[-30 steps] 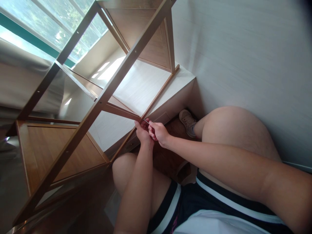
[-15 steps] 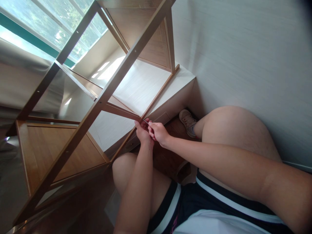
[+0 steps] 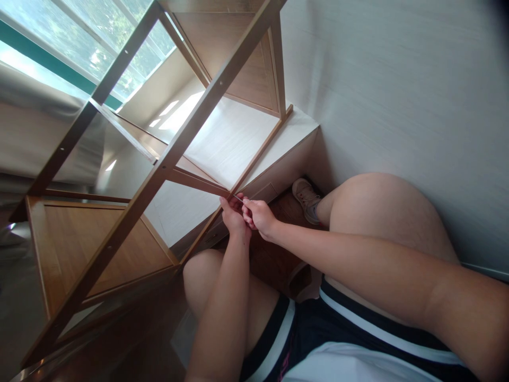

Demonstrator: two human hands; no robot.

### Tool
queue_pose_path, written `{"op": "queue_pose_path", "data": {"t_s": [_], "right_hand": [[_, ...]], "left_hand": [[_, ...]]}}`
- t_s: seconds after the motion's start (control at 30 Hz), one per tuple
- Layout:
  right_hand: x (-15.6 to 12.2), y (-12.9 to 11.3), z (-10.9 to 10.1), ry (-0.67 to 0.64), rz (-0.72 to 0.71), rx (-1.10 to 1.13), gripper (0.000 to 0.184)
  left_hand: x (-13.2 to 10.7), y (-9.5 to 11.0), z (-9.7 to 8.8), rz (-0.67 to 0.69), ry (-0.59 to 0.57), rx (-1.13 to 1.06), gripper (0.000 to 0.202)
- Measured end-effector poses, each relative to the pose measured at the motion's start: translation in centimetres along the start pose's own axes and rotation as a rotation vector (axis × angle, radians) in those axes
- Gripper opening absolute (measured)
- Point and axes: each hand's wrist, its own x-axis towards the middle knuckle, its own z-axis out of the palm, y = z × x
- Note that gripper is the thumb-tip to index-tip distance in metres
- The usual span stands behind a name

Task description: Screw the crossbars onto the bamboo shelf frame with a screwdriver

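A wooden shelf frame [image 3: 193, 124] leans diagonally across the left half of the view. Where its lower front rail [image 3: 260, 149] meets a crosspiece, my left hand [image 3: 235, 216] grips the rail, thumb on the near side and fingers curled on the other. Close against it, my right hand [image 3: 259, 216] is closed on a thin metal rod [image 3: 238, 198], likely a hex key. The rod's tip points at the rail joint; whether it sits in a hole is too small to tell. Some fingers of both hands are hidden.
The frame stands over a pale ledge [image 3: 302, 123] by a window [image 3: 99, 48] with curtains [image 3: 43, 101]. A pale wall [image 3: 397, 90] rises on the right. My bent knees flank the hands; below are a dark floor and my shoe [image 3: 305, 197].
Almost nothing differs. My right hand has shifted very slightly with the thin metal rod; my left hand and the shelf frame stay in place.
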Motion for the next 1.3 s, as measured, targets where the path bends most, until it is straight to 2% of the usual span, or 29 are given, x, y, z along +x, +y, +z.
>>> {"op": "queue_pose_path", "data": {"t_s": [0.27, 0.37, 0.47, 0.57, 0.7, 0.83, 0.93, 1.07, 1.3], "right_hand": [[0.3, 0.3, -0.4, 0.113, -0.178, -0.291, 0.042], [0.2, -0.1, -0.7, 0.174, -0.248, -0.388, 0.036], [0.0, -0.3, -0.8, 0.202, -0.261, -0.416, 0.029], [-0.1, -0.4, -0.6, 0.160, -0.214, -0.373, 0.034], [0.1, -0.5, -0.2, 0.040, -0.060, -0.217, 0.043], [0.3, -0.8, -0.3, -0.051, 0.097, -0.041, 0.039], [0.4, -0.9, -0.6, -0.095, 0.158, 0.060, 0.037], [0.3, -0.8, -0.6, -0.104, 0.184, 0.145, 0.036], [-0.2, -0.8, 0.0, -0.052, 0.125, 0.201, 0.037]], "left_hand": [[-0.1, 0.1, 0.2, 0.001, 0.016, -0.021, 0.062], [-0.1, 0.3, 0.4, -0.004, 0.021, -0.025, 0.063], [-0.1, 0.3, 0.5, -0.009, 0.025, -0.025, 0.063], [-0.1, 0.3, 0.4, -0.008, 0.025, -0.021, 0.062], [-0.1, 0.1, 0.1, -0.016, 0.007, -0.005, 0.063], [-0.1, 0.1, -0.2, -0.045, -0.009, 0.008, 0.064], [0.0, 0.1, -0.3, -0.049, -0.012, 0.013, 0.065], [0.0, 0.1, -0.2, -0.046, -0.009, 0.018, 0.065], [-0.2, 0.3, -0.1, -0.040, 0.005, 0.019, 0.066]]}}
